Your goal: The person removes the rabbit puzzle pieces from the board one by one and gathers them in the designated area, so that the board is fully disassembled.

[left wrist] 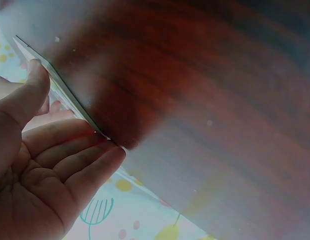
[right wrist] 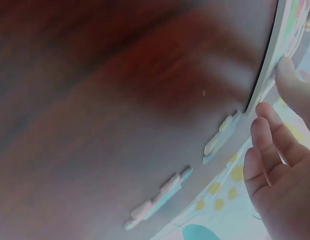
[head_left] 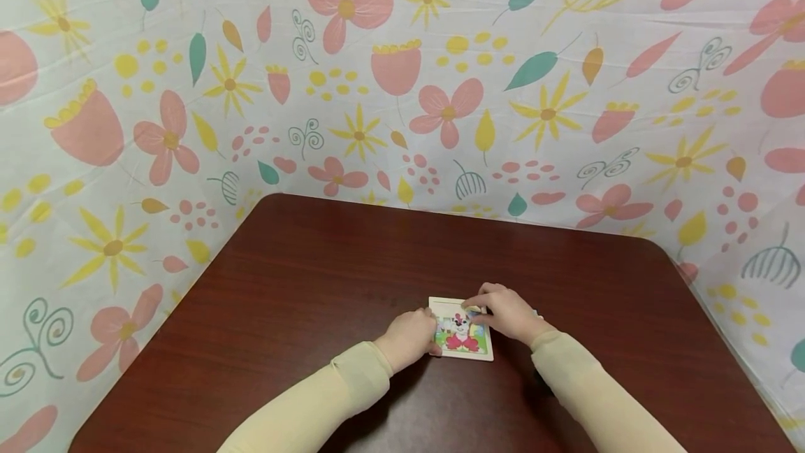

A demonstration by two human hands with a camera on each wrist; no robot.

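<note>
A small square picture puzzle (head_left: 462,344) in a pale tray lies on the dark table, showing a cartoon animal in red. My left hand (head_left: 410,335) grips the tray's left edge; in the left wrist view its thumb (left wrist: 39,75) lies on the rim, with the fingers along the edge. Over the upper right part of the puzzle, my right hand (head_left: 512,313) pinches a small puzzle piece (head_left: 474,310) between thumb and fingers, much of it hidden. The right wrist view shows that thumb (right wrist: 287,72) at the tray's edge and the other fingers loosely bent.
Loose puzzle pieces (right wrist: 160,197) lie on the table to the right of the tray, with another cluster (right wrist: 222,136) closer to it. The reddish-brown table (head_left: 302,264) has rounded far corners. A flower-patterned cloth (head_left: 390,117) hangs behind and beside it.
</note>
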